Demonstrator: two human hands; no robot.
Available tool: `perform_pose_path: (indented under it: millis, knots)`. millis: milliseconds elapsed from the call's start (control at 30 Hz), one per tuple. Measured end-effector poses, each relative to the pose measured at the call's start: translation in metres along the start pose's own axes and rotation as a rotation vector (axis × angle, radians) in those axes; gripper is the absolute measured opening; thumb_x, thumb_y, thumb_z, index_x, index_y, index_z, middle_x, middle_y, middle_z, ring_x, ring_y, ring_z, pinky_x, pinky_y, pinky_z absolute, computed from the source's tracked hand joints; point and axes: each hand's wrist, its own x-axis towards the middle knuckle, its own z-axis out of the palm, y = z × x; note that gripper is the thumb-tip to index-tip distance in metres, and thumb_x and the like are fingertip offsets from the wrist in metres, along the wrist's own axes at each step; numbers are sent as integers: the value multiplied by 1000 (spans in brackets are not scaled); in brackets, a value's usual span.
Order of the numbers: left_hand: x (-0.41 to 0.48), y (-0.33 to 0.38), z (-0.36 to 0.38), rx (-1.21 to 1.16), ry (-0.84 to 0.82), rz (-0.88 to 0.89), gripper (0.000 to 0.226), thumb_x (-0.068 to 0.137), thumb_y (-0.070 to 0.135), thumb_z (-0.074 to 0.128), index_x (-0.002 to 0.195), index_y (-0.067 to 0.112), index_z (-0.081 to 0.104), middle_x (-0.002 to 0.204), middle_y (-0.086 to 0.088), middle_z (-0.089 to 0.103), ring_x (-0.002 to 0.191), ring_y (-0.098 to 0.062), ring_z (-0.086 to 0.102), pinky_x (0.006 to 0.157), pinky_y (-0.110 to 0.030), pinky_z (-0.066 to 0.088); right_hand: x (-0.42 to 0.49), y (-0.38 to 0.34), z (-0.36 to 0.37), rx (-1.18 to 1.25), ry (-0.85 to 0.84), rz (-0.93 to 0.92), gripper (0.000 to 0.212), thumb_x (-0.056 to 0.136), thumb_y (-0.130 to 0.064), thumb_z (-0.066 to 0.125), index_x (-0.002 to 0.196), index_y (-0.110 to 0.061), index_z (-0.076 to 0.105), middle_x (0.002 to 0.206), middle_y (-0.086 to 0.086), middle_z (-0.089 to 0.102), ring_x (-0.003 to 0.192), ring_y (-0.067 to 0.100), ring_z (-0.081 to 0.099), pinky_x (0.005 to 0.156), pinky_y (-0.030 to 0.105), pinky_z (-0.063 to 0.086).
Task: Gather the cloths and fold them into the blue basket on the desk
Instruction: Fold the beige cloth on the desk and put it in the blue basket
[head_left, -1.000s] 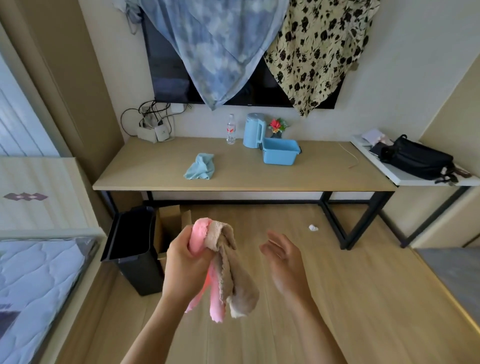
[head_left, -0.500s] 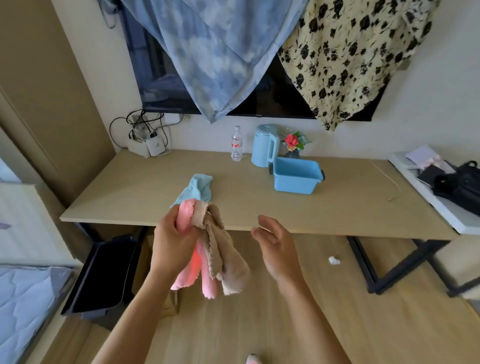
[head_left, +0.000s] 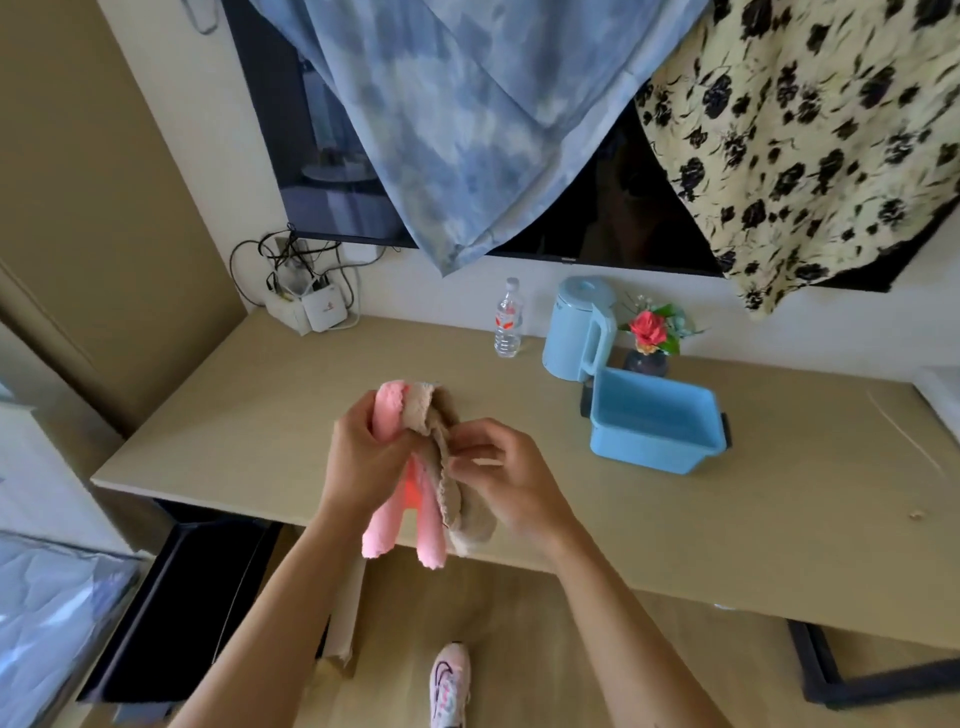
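Over the near edge of the tabletop (head_left: 260, 415), the left hand (head_left: 363, 457) is closed around a bunched pink cloth (head_left: 400, 499) and a beige cloth (head_left: 452, 478), both hanging down from the fist. The right hand (head_left: 511, 480) pinches the beige cloth's edge with fingertips. The blue basket (head_left: 655, 426) sits open on the tabletop to the right, just in front of a light-blue kettle (head_left: 576, 330) and beside a small flower vase (head_left: 649, 348).

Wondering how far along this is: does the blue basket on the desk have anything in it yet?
Empty. The blue basket shows only its bare inside; the pink cloth and beige cloth are in hand.
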Motion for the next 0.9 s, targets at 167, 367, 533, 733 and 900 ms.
perform_pose_path:
  millis: [167, 367, 533, 733, 900]
  knots:
    - [75, -26, 28, -36, -26, -42, 29, 67, 11, 74, 94, 20, 69, 85, -5, 76, 82, -27, 73, 71, -51, 60, 81, 25, 1, -57, 3, 36, 27, 80, -7, 74, 104, -20, 70, 95, -2, 75, 91, 11, 71, 83, 25, 58]
    - [153, -57, 43, -5, -155, -90, 31, 69, 21, 82, 94, 12, 66, 86, -16, 72, 71, -17, 65, 69, -46, 57, 161, 60, 5, -114, 127, 99, 8, 87, -11, 66, 88, -19, 68, 71, -12, 68, 66, 8, 63, 65, 28, 52]
    - [200, -83, 35, 35, -233, -119, 32, 69, 19, 76, 98, 15, 65, 84, -9, 72, 70, -14, 62, 66, -40, 55, 205, 78, 4, -87, 132, 160, 16, 77, -10, 56, 67, -22, 58, 57, -13, 57, 57, 8, 50, 58, 25, 40]
    - [245, -121, 30, 396, -168, -180, 32, 72, 9, 76, 101, 16, 66, 85, -3, 70, 79, -29, 63, 59, -27, 44, 236, 84, -21, -2, 129, 155, 28, 89, -3, 50, 63, -8, 40, 51, -6, 42, 52, 10, 40, 54, 26, 36]
    - [260, -110, 45, 839, -201, -42, 64, 72, 20, 72, 133, 23, 55, 132, -5, 59, 122, -32, 54, 100, -43, 38, 254, 74, -50, 41, -43, 130, 24, 83, -18, 50, 71, -4, 35, 69, 8, 34, 70, 22, 33, 67, 42, 32]
